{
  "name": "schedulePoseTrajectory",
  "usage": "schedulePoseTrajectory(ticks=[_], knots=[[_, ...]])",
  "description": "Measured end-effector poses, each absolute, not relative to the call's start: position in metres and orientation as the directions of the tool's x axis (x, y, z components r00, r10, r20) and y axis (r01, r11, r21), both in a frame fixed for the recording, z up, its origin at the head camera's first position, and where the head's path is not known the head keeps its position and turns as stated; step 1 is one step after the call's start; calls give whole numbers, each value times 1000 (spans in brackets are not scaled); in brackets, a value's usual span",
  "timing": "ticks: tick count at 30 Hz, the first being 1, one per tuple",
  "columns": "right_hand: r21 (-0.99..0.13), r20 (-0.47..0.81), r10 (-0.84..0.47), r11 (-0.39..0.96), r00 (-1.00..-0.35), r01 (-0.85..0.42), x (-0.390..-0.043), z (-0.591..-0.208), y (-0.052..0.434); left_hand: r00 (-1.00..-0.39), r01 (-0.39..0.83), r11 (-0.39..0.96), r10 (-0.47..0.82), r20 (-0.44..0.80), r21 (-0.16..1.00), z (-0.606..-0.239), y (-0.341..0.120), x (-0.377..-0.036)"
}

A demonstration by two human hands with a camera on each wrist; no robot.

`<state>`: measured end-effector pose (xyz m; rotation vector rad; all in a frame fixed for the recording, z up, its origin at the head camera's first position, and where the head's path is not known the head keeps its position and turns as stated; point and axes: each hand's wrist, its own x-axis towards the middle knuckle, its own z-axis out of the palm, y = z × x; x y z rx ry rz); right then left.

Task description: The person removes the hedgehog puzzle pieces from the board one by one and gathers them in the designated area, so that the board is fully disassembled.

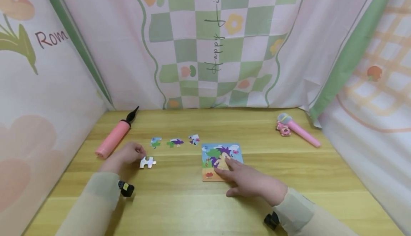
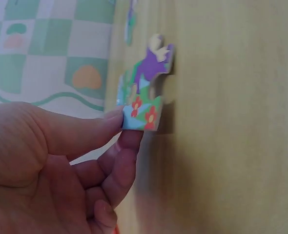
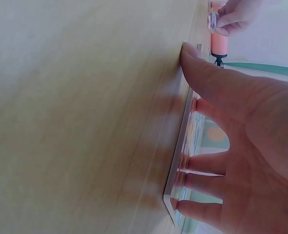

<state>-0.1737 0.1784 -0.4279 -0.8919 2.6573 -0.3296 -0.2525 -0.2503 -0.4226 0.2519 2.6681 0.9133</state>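
Left hand [image 1: 126,154] pinches puzzle piece [image 1: 147,162] edge

1. We seem to be in a home play corner, not a workplace.
2. Around us hang pastel cloth sheets [image 1: 205,43] printed with flowers and green checks, closing in three sides.
3. Before us lies a light wooden tabletop [image 1: 205,207].
4. On it we see toys: a picture puzzle board [image 1: 221,159], a pink toy microphone [image 1: 297,129] and a pink balloon pump [image 1: 113,136].
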Motion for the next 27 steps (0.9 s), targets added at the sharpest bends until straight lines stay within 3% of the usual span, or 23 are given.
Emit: schedulePoseTrajectory(ticks=[5,10,18,27], knots=[[-320,-224,-619,777,-753,-543,-174,-427,177,-949,-28,774,179,-261,632,-430,-248,-256],[-317,-214,-617,777,-757,-544,-173,-427,177,-967,-24,769,143,-209,639,-426,-229,-263],[-320,-203,-637,761,-744,-564,-173,-428,180,-961,78,736,235,-147,672,-406,-151,-270],[-320,-178,-659,741,-731,-591,-174,-431,182,-887,243,710,439,-145,661,-416,-58,-270]])
